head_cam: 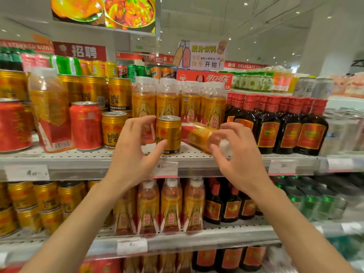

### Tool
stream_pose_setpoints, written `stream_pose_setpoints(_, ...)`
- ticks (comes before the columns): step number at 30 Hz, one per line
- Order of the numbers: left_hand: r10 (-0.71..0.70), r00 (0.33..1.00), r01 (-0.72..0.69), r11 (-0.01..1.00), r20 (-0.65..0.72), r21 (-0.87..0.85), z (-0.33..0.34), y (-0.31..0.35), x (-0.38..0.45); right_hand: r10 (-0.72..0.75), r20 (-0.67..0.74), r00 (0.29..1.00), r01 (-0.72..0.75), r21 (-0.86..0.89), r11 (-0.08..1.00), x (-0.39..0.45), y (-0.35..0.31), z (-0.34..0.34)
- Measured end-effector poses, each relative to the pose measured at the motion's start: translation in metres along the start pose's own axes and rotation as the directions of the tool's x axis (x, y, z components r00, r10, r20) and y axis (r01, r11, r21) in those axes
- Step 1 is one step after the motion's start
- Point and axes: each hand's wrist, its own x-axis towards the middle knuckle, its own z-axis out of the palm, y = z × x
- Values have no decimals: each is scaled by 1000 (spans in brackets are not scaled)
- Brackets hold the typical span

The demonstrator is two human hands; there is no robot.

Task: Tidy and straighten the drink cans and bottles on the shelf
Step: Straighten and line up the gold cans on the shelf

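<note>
A gold Red Bull can stands upright near the front of the middle shelf, in front of a row of orange bottles. My left hand is spread just left of the can, with its thumb tip against the can's lower side and its fingers apart from it. To the right, an orange bottle lies on its side with its white cap pointing toward me. My right hand curls round the cap end of this fallen bottle, thumb below and fingers above.
Red cans, another gold can and a tilted orange bottle stand to the left. Dark bottles with red caps fill the right side. The lower shelf holds more bottles and cans.
</note>
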Motion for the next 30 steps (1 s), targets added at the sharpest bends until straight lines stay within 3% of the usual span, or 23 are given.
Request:
stream_pose_setpoints(2, 23, 996, -28, 998, 90, 60, 5, -6, 22, 9, 88, 996, -5, -44, 999, 12, 9, 11)
stream_pose_setpoints(5, -50, 972, 46, 999, 231, 23, 12, -14, 35, 141, 192, 971, -164, 110, 980, 11, 15, 24)
stream_pose_setpoints(8, -134, 947, 162, 984, 292, -74, 16, -18, 33, 190, 171, 967, -226, 222, 948, 4, 16, 30)
stream_pose_setpoints(16, -151, 937, 207, 966, 314, -154, 13, -25, 36, 338, 67, 939, -331, 450, 830, 21, 15, 20)
stream_pose_setpoints(21, -157, 937, 217, 962, 312, -168, 13, -29, 37, 357, -6, 934, -286, 588, 757, 57, 5, 9)
stream_pose_setpoints(26, -161, 935, 227, 955, 315, -188, 14, -33, 38, 336, 6, 942, -282, 558, 780, 94, -5, 12)
stream_pose_setpoints(30, -174, 931, 247, 947, 321, -204, 14, -34, 38, 267, 106, 958, -286, 451, 845, 107, -13, 24)
